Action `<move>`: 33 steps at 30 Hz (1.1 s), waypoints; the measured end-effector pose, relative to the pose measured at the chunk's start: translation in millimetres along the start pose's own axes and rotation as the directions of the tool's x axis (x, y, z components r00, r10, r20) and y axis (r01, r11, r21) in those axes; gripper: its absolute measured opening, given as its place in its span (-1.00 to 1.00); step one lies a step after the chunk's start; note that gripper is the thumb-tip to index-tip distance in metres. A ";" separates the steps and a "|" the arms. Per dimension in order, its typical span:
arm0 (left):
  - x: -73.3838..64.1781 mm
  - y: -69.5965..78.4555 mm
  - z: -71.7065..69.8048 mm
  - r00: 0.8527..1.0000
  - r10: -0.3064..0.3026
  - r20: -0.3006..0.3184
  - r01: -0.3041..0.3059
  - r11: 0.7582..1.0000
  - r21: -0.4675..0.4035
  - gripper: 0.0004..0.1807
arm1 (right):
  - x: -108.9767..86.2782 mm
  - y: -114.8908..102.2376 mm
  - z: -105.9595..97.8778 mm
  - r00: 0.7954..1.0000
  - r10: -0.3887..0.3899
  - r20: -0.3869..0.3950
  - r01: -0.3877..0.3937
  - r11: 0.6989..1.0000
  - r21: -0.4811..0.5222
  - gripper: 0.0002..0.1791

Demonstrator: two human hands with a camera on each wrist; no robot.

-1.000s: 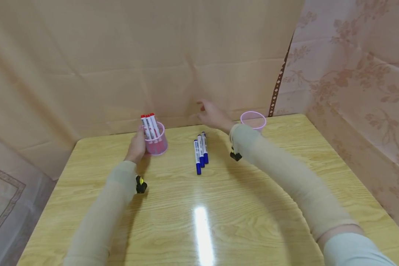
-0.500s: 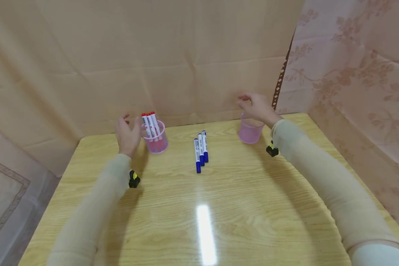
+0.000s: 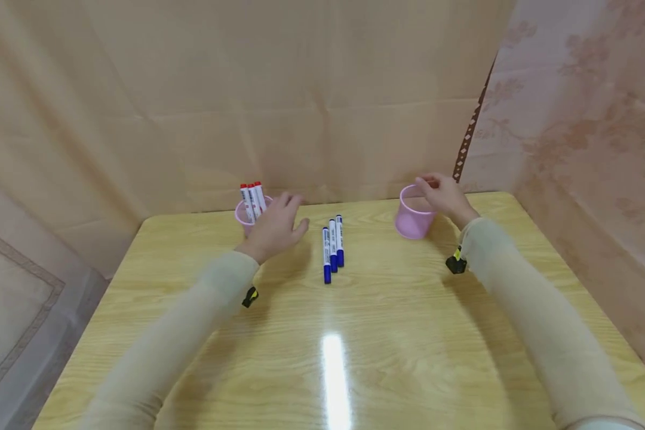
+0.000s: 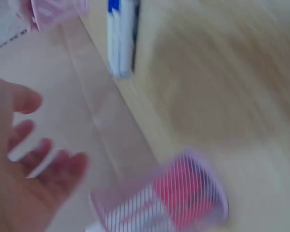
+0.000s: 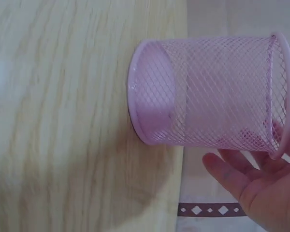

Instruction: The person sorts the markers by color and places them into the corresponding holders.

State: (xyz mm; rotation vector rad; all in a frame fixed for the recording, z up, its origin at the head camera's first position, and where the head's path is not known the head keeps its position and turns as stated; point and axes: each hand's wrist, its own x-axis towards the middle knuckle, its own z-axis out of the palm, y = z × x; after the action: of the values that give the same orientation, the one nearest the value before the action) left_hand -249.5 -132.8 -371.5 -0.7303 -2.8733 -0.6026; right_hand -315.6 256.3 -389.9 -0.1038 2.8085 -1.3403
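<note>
Pink empty cup [image 3: 411,226] stands near the table's [image 3: 387,334] back edge, so we could tip it if the right hand [image 3: 447,197], grip we can't tell, snags it; left hand [image 3: 275,228] holds nothing, fingers apart.

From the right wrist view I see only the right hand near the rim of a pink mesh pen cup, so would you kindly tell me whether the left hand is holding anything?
Observer: It is not; both the head and left wrist views show the left hand holding nothing.
Operator: Thank you. Are there any markers lying on the wood-grain table, which I see only in part?
Observer: Yes, the head view shows three blue-capped markers lying side by side, with their caps toward the person.
</note>
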 end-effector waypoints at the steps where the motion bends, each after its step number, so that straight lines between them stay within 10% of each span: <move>1: 2.2 4.4 6.3 0.998 -0.032 0.054 0.034 0.999 -0.038 -0.50 | -1.6 0.6 0.5 1.000 0.019 0.000 -0.019 0.999 0.026 -0.22; 10: 20.7 25.4 56.2 0.884 -0.285 0.370 0.390 0.886 -0.251 -0.37 | -6.8 16.3 6.3 0.991 0.131 0.006 -0.131 0.985 0.109 -0.21; 15: 25.7 25.6 70.5 0.837 -0.358 0.413 0.495 0.818 -0.295 -0.37 | -8.2 22.4 11.0 0.987 0.151 -0.047 -0.147 0.986 0.080 -0.22; 26: 41.7 32.2 76.8 0.835 -0.388 0.391 0.500 0.832 -0.241 -0.70 | -14.3 30.2 5.4 0.974 0.215 -0.073 -0.207 0.973 0.106 -0.11; 33: 57.0 28.4 84.3 0.782 -0.493 0.383 0.593 0.777 -0.212 -0.79 | -15.8 28.3 5.8 0.970 0.233 -0.062 -0.226 0.968 0.106 -0.09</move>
State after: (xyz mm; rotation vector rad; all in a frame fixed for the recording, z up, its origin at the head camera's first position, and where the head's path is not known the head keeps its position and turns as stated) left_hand -287.1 -51.0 -426.9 0.0452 -3.3326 -1.1437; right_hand -300.9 270.6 -415.6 0.2708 2.7016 -1.4495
